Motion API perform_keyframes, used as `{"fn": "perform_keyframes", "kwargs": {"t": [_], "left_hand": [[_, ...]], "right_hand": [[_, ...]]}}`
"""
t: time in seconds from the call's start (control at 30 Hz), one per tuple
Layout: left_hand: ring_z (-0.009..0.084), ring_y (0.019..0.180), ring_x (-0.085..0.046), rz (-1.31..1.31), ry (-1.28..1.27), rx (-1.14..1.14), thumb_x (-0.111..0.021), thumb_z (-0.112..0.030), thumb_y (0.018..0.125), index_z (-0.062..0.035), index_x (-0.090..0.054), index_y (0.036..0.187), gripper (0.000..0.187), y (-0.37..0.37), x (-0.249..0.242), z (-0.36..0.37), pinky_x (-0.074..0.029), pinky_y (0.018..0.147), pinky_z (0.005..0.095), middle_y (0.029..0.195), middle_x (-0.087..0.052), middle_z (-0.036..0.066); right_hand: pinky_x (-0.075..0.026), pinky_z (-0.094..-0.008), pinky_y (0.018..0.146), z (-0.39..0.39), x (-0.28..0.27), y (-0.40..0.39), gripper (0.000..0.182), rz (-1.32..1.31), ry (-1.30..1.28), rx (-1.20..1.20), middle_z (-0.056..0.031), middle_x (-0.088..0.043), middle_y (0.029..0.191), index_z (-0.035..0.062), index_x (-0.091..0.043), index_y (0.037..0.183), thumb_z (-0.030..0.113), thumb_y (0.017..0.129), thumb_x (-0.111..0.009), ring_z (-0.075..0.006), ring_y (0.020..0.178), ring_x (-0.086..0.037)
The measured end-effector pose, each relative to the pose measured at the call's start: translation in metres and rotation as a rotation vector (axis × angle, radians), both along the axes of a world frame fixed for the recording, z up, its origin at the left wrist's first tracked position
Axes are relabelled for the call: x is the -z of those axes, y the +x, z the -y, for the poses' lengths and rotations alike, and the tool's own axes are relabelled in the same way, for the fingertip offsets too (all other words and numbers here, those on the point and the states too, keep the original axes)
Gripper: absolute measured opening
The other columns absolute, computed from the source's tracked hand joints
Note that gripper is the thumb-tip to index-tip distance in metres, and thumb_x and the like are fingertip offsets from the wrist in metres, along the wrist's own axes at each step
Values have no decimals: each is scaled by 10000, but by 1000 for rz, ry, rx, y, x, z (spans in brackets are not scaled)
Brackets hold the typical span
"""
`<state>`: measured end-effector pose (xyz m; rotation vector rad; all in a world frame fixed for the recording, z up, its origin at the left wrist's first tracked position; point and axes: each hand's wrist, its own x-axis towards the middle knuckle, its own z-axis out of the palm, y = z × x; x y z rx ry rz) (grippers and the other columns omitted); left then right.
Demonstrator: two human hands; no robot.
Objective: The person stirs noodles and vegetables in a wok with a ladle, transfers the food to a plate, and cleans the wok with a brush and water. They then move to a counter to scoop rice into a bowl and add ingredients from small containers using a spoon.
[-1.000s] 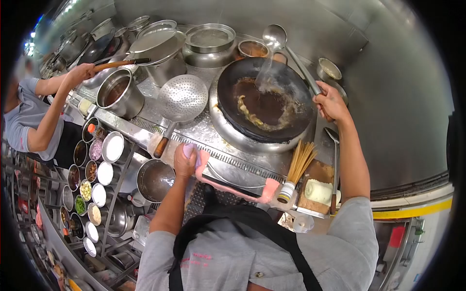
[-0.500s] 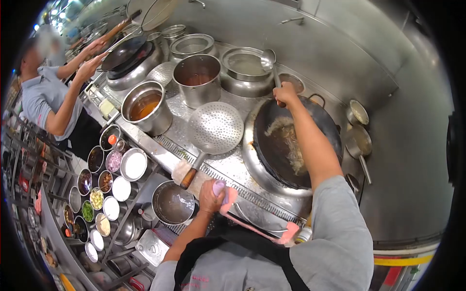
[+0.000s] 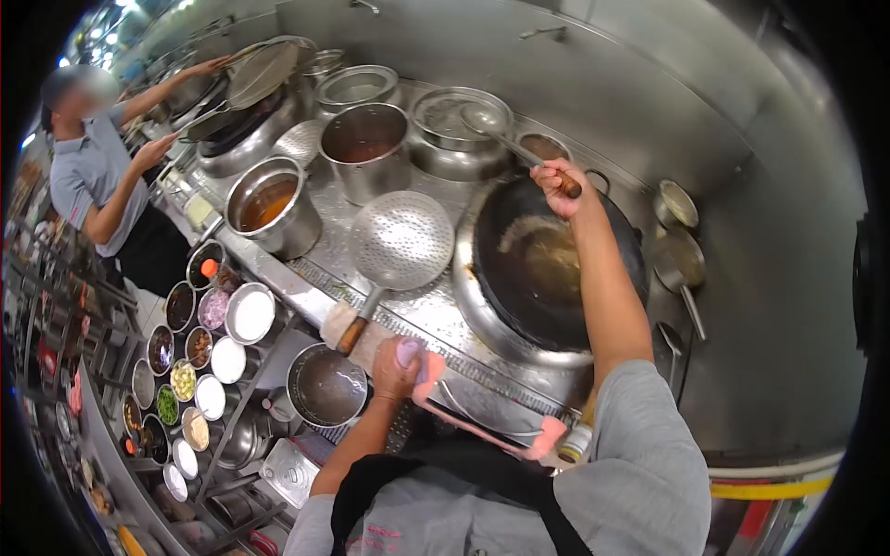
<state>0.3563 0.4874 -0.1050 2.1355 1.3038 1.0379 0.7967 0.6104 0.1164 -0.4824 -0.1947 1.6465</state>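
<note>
My right hand [image 3: 561,187] grips a ladle by its wooden handle. The bowl of the ladle [image 3: 486,118] reaches over the round steel pot [image 3: 461,139] behind the wok. Below that arm, the black wok [image 3: 505,306] sits in its steel ring with brownish liquid and pale froth in it. My left hand [image 3: 394,371] is closed on a lilac cloth [image 3: 408,350] at the counter's front edge, beside a pink strip of cloth [image 3: 428,371]. Left of the wok, a perforated strainer [image 3: 401,239] lies with its wooden handle towards me.
Two deep pots stand to the left, one with amber liquid [image 3: 264,208] and one with reddish liquid [image 3: 366,153]. A pot of cloudy liquid [image 3: 326,385] sits by my left arm, near many ingredient bowls [image 3: 211,397]. Another person [image 3: 107,185] works at a far-left wok. Saucepans [image 3: 677,255] line the right.
My right hand has turned over, and the ladle has swung left and down over the back pot. Less froth shows in the wok. The other person's arms and strainer have moved.
</note>
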Motion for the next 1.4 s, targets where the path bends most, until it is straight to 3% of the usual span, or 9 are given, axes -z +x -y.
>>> {"fn": "perform_keyframes", "kwargs": {"t": [0.2, 0.43, 0.57, 0.6, 0.77, 0.87, 1.0, 1.23, 1.4], "left_hand": [[406, 1020, -568, 47, 27, 19, -663, -237, 803, -23, -583, 1137, 404, 1, 18, 1, -446, 910, 456, 1059, -602, 210], [414, 1020, -567, 50, 67, -16, -664, -248, 812, -18, -580, 1129, 401, 6, 23, -1, -440, 908, 461, 1061, -601, 218], [417, 1023, -567, 36, 71, -28, -649, -266, 839, -9, -579, 1122, 389, 7, 26, -1, -443, 901, 459, 1064, -602, 223], [424, 1008, -568, 36, 59, -26, -647, -267, 844, -5, -577, 1115, 383, 8, 25, -1, -444, 892, 460, 1053, -603, 229], [429, 987, -578, 67, 67, -12, -642, -261, 848, 4, -569, 1111, 380, 12, 18, 4, -445, 886, 454, 1030, -608, 235], [417, 1001, -579, 102, 85, 18, -620, -255, 859, 7, -555, 1121, 376, 11, 19, 4, -442, 897, 447, 1038, -602, 239], [383, 998, -581, 81, 57, 63, -592, -259, 893, 27, -547, 1145, 385, 7, 28, -3, -437, 911, 426, 1047, -599, 226], [422, 987, -583, 114, 69, 87, -619, -258, 867, 31, -549, 1126, 394, 4, 34, -9, -449, 890, 446, 1040, -603, 253], [409, 996, -587, 133, -25, 104, -634, -258, 850, 29, -554, 1145, 420, 2, 27, -7, -448, 899, 447, 1055, -609, 252]], "right_hand": [[-487, -219, 416, 144, -28, 31, 272, 71, -8, -11, -151, -475, 949, -139, -354, 1097, 29, 930, -487, -116, 625, -521], [-448, -211, 409, 267, -37, 54, 152, 589, -169, 12, -74, -542, 732, -65, -483, 955, 60, 902, -550, -93, 529, -529], [-414, -257, 378, 324, -15, 28, 399, 1104, -249, 342, -46, -548, 656, -50, -517, 1262, 40, 878, -576, -111, 451, -505], [-370, -256, 381, 345, -16, 23, 585, 1290, -281, 217, -29, -540, 652, -17, -414, 1424, 15, 865, -582, -103, 441, -461], [-421, -268, 498, 434, 73, 18, 650, 1635, -321, 568, 0, -528, 657, 20, -419, 1469, 78, 850, -607, -82, 534, -493], [-502, -378, 801, 491, 86, -9, 669, 1814, -579, 546, -217, -676, 984, 4, -442, 1440, 73, 799, -619, -324, 806, -640], [-498, -442, 841, 541, 117, -36, 619, 2159, -488, 741, -283, -618, 1117, -15, -468, 1404, 58, 806, -611, -414, 937, -615], [-506, -482, 868, 577, 154, -59, 631, 2266, -907, 501, -246, -584, 1101, 31, -445, 1429, 46, 810, -570, -430, 924, -612], [-514, -491, 855, 580, 161, -64, 560, 2483, -899, 487, -258, -561, 1160, 16, -464, 1379, 124, 846, -596, -433, 999, -608]]}}
